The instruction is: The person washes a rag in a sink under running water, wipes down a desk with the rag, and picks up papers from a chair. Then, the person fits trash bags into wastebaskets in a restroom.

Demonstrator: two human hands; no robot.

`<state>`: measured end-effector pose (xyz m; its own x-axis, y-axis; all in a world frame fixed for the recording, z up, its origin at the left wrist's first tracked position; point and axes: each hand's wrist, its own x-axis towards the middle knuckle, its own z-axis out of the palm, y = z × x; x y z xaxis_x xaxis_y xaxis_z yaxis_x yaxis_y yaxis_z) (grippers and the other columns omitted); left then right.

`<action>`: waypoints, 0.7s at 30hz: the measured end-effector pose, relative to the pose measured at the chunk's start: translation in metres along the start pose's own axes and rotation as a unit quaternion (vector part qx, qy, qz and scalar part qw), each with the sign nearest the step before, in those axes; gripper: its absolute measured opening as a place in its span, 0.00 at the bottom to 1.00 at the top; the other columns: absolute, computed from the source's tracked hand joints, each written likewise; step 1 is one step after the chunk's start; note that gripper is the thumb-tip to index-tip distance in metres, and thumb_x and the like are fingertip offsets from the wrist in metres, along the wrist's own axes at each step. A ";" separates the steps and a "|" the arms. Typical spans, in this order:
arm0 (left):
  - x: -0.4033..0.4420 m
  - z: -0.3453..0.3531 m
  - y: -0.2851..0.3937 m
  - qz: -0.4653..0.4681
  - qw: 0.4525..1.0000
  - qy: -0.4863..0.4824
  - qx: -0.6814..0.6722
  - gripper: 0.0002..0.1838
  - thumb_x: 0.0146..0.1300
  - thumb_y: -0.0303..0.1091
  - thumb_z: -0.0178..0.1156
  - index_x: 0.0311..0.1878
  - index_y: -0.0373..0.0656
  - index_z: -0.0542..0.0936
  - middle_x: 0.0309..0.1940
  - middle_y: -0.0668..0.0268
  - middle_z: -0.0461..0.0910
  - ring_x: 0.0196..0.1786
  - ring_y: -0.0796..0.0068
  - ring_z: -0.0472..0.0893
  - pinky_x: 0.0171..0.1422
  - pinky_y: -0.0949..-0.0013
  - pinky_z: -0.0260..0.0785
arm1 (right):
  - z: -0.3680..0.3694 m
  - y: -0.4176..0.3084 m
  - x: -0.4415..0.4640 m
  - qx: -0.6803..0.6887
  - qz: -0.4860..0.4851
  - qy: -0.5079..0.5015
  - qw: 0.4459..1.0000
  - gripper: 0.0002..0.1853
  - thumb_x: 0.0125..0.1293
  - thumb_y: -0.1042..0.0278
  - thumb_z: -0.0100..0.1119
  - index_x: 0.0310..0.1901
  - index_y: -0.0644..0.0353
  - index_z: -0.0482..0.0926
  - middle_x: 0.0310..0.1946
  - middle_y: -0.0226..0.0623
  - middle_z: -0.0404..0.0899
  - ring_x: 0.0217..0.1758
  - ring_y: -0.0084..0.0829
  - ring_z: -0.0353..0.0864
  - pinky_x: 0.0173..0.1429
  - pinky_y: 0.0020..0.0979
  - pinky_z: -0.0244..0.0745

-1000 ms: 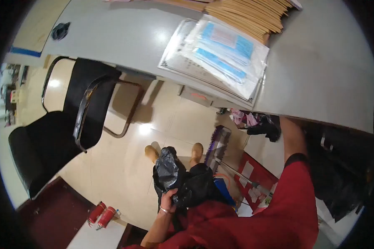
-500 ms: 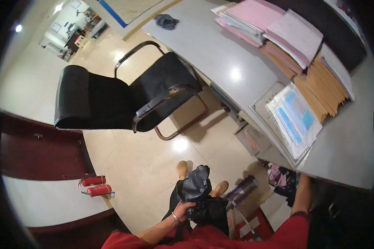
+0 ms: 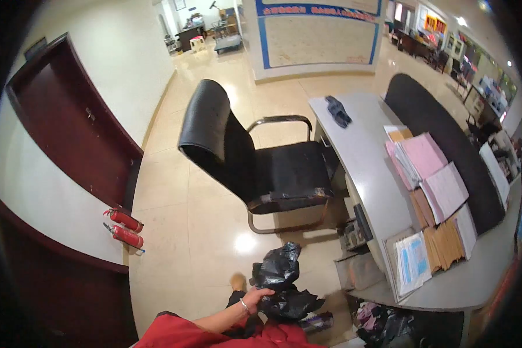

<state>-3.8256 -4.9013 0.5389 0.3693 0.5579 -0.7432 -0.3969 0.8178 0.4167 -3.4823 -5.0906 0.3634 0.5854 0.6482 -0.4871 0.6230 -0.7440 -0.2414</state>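
Bag (image 3: 277,267) of black plastic is in the left hand (image 3: 256,297), low in front of the body and above the floor (image 3: 180,255). This hand is wrapped around a gathered part of it, and the grasp looks firm. One puffed part reaches past the hand toward the chair (image 3: 290,168), and a looser part spreads to the right. I cannot tell if something is inside. The right hand is out of view, so I cannot tell its state.

To hold such thin plastic well, in my judgement, the grasp should take many folds together, because one single fold may tear. It is also better to hold the loose part away from the brush (image 3: 318,321), which is near it and could catch it.

The floor is of pale, glossy tiles, with bright reflections. Below the near end of the desk (image 3: 368,168) there is a heap (image 3: 388,325) of dark and pink things. The desk top is pale grey; it bears a packet (image 3: 413,261) with blue in it, brown envelopes (image 3: 445,246), pink papers (image 3: 424,153) and, at the far end, a dark crumpled thing (image 3: 337,112). On the left, two red extinguishers (image 3: 127,236) are by the wall (image 3: 113,75), between dark doors (image 3: 78,110). Beyond the chair stands a blue-bordered board (image 3: 319,43).
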 end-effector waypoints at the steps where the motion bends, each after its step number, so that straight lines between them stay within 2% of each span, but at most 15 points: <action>1: -0.005 -0.013 0.012 0.012 1.000 -0.001 -0.009 0.18 0.45 0.24 0.58 0.43 0.39 0.72 0.33 0.63 0.77 0.34 0.69 0.78 0.40 0.66 0.73 | -0.008 -0.029 0.002 0.006 -0.027 -0.009 1.000 0.27 0.46 0.63 0.58 0.52 0.54 0.66 0.53 0.44 0.64 0.56 0.41 0.62 0.51 0.39 0.63; 4: -0.026 -0.049 0.055 0.057 0.998 0.012 -0.025 0.18 0.45 0.25 0.58 0.43 0.37 0.71 0.32 0.61 0.77 0.32 0.68 0.78 0.38 0.63 0.74 | -0.029 -0.108 0.003 0.006 -0.100 -0.033 0.994 0.27 0.47 0.63 0.58 0.51 0.55 0.66 0.52 0.44 0.64 0.55 0.41 0.63 0.51 0.38 0.63; 6: -0.047 -0.083 0.089 0.069 0.996 0.002 -0.051 0.15 0.45 0.26 0.59 0.39 0.35 0.73 0.31 0.60 0.77 0.31 0.68 0.78 0.37 0.64 0.75 | -0.042 -0.167 -0.002 0.010 -0.145 -0.048 0.988 0.26 0.47 0.63 0.58 0.51 0.55 0.66 0.51 0.44 0.65 0.55 0.41 0.63 0.51 0.38 0.63; 7: -0.060 -0.105 0.107 0.056 0.998 0.003 -0.039 0.17 0.45 0.26 0.57 0.42 0.35 0.72 0.32 0.60 0.77 0.34 0.67 0.78 0.40 0.63 0.74 | -0.047 -0.196 -0.007 0.009 -0.167 -0.057 0.984 0.26 0.47 0.63 0.57 0.51 0.55 0.67 0.51 0.44 0.65 0.55 0.40 0.64 0.51 0.38 0.64; 8: -0.074 -0.134 0.124 0.042 0.999 0.005 -0.025 0.18 0.46 0.25 0.55 0.44 0.36 0.71 0.34 0.59 0.77 0.37 0.66 0.78 0.43 0.62 0.73 | -0.051 -0.225 -0.014 0.011 -0.187 -0.064 0.980 0.26 0.47 0.63 0.57 0.51 0.55 0.67 0.51 0.44 0.65 0.54 0.40 0.64 0.51 0.38 0.64; 10: -0.091 -0.209 0.142 0.026 1.000 0.007 -0.011 0.18 0.46 0.27 0.55 0.43 0.35 0.72 0.35 0.57 0.77 0.37 0.65 0.78 0.43 0.63 0.73 | -0.054 -0.279 -0.030 0.008 -0.223 -0.084 0.971 0.25 0.47 0.63 0.57 0.50 0.55 0.67 0.50 0.44 0.65 0.54 0.40 0.64 0.51 0.38 0.64; 12: -0.154 -0.241 0.183 -0.035 0.995 -0.028 -0.087 0.14 0.46 0.28 0.56 0.38 0.34 0.75 0.34 0.58 0.78 0.34 0.64 0.79 0.47 0.64 0.71 | -0.055 -0.330 -0.049 0.004 -0.261 -0.110 0.959 0.25 0.47 0.64 0.57 0.50 0.56 0.67 0.50 0.44 0.66 0.53 0.40 0.65 0.50 0.37 0.64; 14: -0.186 -0.319 0.196 -0.028 0.988 -0.023 -0.149 0.15 0.45 0.28 0.55 0.39 0.33 0.75 0.36 0.56 0.78 0.35 0.62 0.79 0.46 0.63 0.71 | -0.053 -0.379 -0.068 -0.006 -0.296 -0.143 0.945 0.24 0.48 0.64 0.57 0.50 0.56 0.67 0.49 0.43 0.66 0.53 0.40 0.65 0.50 0.37 0.64; 16: -0.245 -0.368 0.215 0.012 0.988 0.023 -0.154 0.17 0.43 0.28 0.55 0.39 0.32 0.74 0.34 0.56 0.78 0.35 0.62 0.79 0.46 0.62 0.71 | -0.049 -0.424 -0.085 -0.018 -0.330 -0.177 0.927 0.24 0.48 0.64 0.57 0.49 0.56 0.67 0.49 0.43 0.67 0.52 0.39 0.65 0.50 0.37 0.64; 18: -0.279 -0.421 0.212 0.066 0.986 0.067 -0.139 0.17 0.42 0.27 0.55 0.38 0.31 0.75 0.33 0.56 0.78 0.35 0.63 0.79 0.46 0.63 0.71 | -0.045 -0.465 -0.099 -0.034 -0.359 -0.213 0.908 0.24 0.48 0.64 0.56 0.49 0.56 0.68 0.48 0.43 0.67 0.52 0.39 0.66 0.50 0.37 0.64; 20: -0.317 -0.457 0.209 0.028 0.991 0.125 -0.028 0.16 0.42 0.28 0.56 0.37 0.32 0.76 0.33 0.57 0.78 0.35 0.65 0.79 0.45 0.64 0.70 | -0.042 -0.503 -0.113 -0.048 -0.385 -0.249 0.887 0.23 0.48 0.64 0.56 0.49 0.56 0.68 0.47 0.43 0.67 0.51 0.39 0.66 0.50 0.36 0.64; 21: -0.327 -0.455 0.207 -0.022 0.991 0.136 0.006 0.16 0.41 0.29 0.58 0.37 0.33 0.76 0.33 0.59 0.79 0.36 0.67 0.78 0.45 0.66 0.70 | -0.041 -0.519 -0.119 -0.058 -0.396 -0.267 0.876 0.23 0.48 0.64 0.56 0.49 0.57 0.68 0.47 0.43 0.68 0.51 0.39 0.66 0.50 0.36 0.64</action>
<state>-4.4108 -4.9793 0.6302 0.1460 0.4653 -0.8731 -0.3754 0.8426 0.3862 -3.8542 -4.7745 0.5813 -0.3629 0.7622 -0.5360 0.7908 -0.0523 -0.6098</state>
